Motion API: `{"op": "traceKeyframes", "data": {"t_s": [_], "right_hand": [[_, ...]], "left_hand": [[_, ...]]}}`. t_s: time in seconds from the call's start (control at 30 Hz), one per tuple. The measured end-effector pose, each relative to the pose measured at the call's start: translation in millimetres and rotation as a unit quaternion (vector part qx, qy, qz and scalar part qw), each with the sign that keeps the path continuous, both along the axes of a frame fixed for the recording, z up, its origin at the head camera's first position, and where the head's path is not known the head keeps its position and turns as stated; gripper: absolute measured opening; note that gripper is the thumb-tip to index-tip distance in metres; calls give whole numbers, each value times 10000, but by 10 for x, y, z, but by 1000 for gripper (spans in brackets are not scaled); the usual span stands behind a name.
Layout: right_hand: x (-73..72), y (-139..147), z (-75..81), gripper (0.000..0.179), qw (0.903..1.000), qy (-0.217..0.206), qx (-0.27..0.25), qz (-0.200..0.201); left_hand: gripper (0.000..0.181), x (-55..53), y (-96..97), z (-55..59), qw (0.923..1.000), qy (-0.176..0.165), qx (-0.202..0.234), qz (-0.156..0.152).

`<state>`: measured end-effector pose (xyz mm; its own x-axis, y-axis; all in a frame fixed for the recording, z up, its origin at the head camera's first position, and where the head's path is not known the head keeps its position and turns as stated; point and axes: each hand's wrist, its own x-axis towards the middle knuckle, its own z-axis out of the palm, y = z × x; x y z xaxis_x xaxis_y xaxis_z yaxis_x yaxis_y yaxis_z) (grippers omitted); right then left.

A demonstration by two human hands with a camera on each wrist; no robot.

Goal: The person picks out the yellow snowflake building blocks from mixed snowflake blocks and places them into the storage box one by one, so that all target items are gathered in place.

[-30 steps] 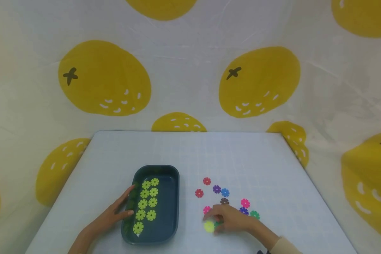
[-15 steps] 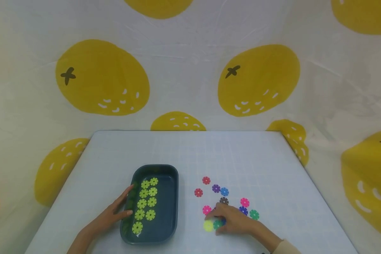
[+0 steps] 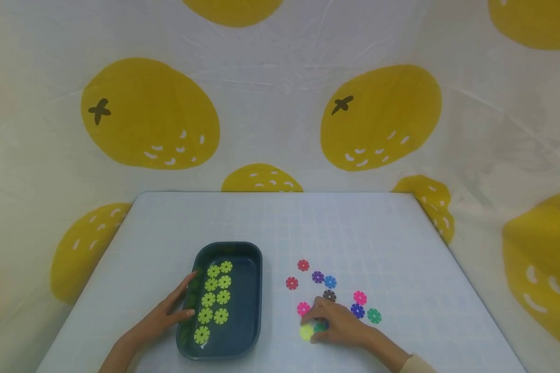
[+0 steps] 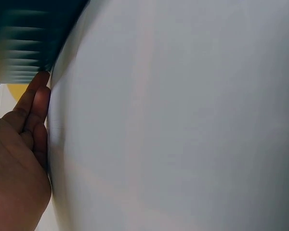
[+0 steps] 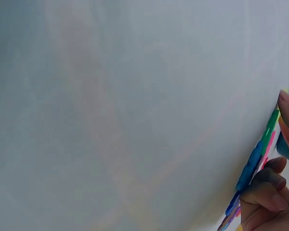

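My left hand (image 3: 161,316) rests against the left side of a dark teal tray (image 3: 260,311), its thumb and index finger spread along the rim. In the left wrist view, the fingers (image 4: 38,98) reach the tray's ribbed underside. Several yellow-green notched discs (image 3: 223,297) lie in two columns inside the tray. On the table to the right, my right hand (image 3: 343,324) pinches another yellow-green notched disc (image 3: 306,332) between thumb and index finger. A green notched disc (image 3: 321,326) lies under that hand, partly hidden.
Around the right hand lie more notched discs: a pink one (image 3: 303,309), a brown one (image 3: 329,296), a light blue one (image 3: 330,282), a dark blue one (image 3: 357,311) and several others. A white cloth covers the table (image 3: 280,223); a lemon-print curtain (image 3: 270,114) hangs behind.
The right thumb has moved left, in to the edge of the yellow-green disc, closing the gap to the index finger. The left hand and the tray stay put.
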<state>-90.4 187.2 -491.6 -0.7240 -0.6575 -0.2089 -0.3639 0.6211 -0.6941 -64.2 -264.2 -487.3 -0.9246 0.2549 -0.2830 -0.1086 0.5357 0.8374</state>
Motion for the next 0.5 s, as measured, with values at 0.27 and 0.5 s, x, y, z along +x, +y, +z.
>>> {"op": "traceKeyframes", "data": {"t_s": [0.27, 0.5], "right_hand": [[6, -14, 2, 28, 9999, 98, -36, 21], [18, -53, 32, 27, 9996, 273, 19, 47]], "left_hand": [[85, -2, 0, -5, 10000, -30, 32, 18], [85, 6, 5, 3, 10000, -75, 58, 21]]}}
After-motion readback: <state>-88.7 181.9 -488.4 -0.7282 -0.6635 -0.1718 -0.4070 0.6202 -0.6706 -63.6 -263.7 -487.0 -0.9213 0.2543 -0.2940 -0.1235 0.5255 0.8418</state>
